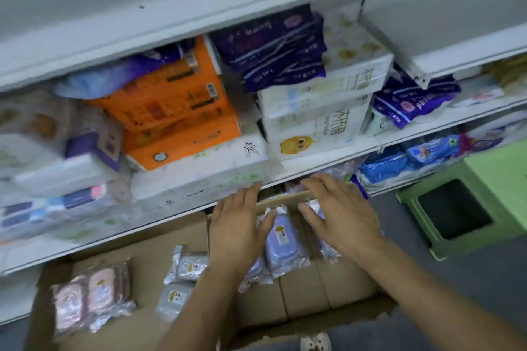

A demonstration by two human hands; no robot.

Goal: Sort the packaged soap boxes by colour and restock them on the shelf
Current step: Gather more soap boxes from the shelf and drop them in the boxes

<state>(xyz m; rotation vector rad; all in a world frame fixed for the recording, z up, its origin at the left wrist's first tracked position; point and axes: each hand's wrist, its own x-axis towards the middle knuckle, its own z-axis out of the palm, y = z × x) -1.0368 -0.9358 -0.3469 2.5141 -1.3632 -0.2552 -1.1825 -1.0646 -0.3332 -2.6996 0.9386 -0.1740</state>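
Head view: both hands flat, unclenched — left hand [238, 225] and right hand [339, 212] flank the purple soap box [283, 239]. Its long axis runs toward the shelf [322, 164] — each hand about equally near.

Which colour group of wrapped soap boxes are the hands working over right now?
The purple soap boxes, between the left hand and right hand; the grey soap boxes and pink soap boxes lie apart, further left.
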